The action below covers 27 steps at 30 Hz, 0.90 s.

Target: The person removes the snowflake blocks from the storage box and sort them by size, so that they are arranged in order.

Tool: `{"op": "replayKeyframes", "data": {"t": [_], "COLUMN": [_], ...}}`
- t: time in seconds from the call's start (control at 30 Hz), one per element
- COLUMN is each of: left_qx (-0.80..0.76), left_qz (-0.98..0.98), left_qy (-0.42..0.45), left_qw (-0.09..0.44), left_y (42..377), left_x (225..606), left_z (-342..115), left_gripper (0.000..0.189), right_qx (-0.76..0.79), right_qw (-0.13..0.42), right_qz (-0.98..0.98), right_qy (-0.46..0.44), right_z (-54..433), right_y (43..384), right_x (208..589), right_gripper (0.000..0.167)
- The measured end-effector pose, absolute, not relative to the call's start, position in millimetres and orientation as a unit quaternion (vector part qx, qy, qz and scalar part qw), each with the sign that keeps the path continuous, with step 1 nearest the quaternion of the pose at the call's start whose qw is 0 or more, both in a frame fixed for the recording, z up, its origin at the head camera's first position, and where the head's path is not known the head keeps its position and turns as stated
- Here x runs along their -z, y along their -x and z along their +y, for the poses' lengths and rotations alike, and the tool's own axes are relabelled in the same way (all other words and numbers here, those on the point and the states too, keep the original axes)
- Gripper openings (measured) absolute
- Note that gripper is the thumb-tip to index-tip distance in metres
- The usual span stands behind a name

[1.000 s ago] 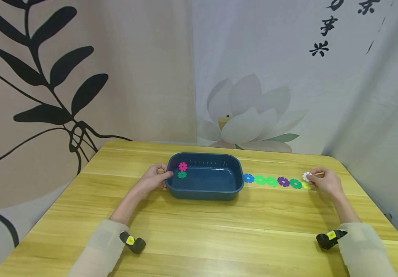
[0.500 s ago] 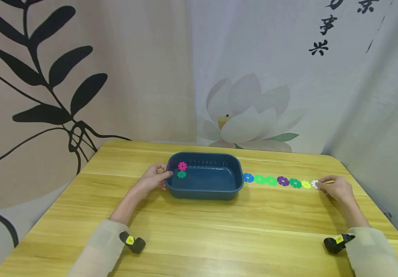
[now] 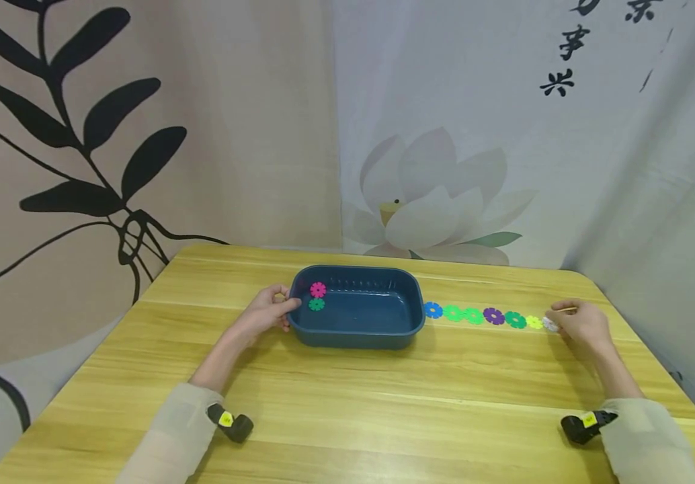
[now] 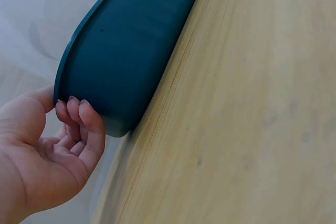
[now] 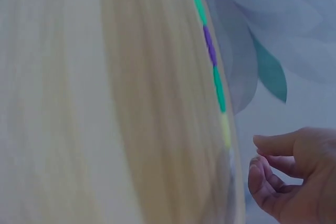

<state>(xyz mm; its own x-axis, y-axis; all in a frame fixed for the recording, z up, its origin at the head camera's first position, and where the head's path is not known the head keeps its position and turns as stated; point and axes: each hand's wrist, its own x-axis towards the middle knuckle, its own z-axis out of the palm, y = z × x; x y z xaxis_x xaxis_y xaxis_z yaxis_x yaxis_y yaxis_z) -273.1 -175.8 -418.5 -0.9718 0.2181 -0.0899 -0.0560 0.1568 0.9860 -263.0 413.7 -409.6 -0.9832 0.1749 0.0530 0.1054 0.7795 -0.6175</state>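
Note:
At the left end of the dark blue plastic basin [image 3: 356, 341], my left hand [image 3: 265, 310] grips the rim, thumb on the inside. The left wrist view shows that hand's fingers [image 4: 90, 118] bent against the outer wall. Inside the basin lie a pink snowflake disc [image 3: 318, 290] and a green snowflake disc [image 3: 316, 304]. My right hand [image 3: 585, 325] hovers over a white snowflake disc [image 3: 550, 324], partly covering it. In the right wrist view its thumb and fingers [image 5: 274, 144] are apart, with nothing between them, and the white disc lies on the table.
From the basin's right side runs a row of notched discs: blue [image 3: 433, 310], two light green [image 3: 463, 314], purple [image 3: 494, 316], green [image 3: 515, 319] and yellow [image 3: 534, 322]. The wooden table [image 3: 384, 410] ends at a printed curtain [image 3: 263, 134] behind.
My right hand carried the white disc rightward, set it at the row's end beyond the yellow one, then let go and lifted slightly. My left hand stays on the basin.

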Motion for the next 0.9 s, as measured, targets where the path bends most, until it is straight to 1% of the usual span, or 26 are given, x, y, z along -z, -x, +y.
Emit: {"op": "replayKeyframes", "data": {"t": [0.33,0.67,0.9], "left_qx": [-0.646,-0.648,-0.646], "left_qz": [0.754,0.752,0.753], "left_qy": [-0.057,-0.059,-0.064], "left_qw": [0.106,0.107,0.104], "left_y": [274.0,274.6,274.9], "left_x": [421.2,420.3,419.3], "left_z": [-177.3,-177.2,-176.9], "left_gripper": [0.015,0.015,0.016], "right_qx": [-0.348,-0.376,-0.395], "right_qw": [0.088,0.076,0.069], "right_qz": [-0.933,-0.920,-0.908], "right_qy": [-0.004,-0.081,-0.120], "right_z": [363.2,304.1,261.2], "right_y": [271.9,276.5,283.7], "right_x": [389.1,373.5,369.0], "right_gripper": [0.036,0.034,0.028]}}
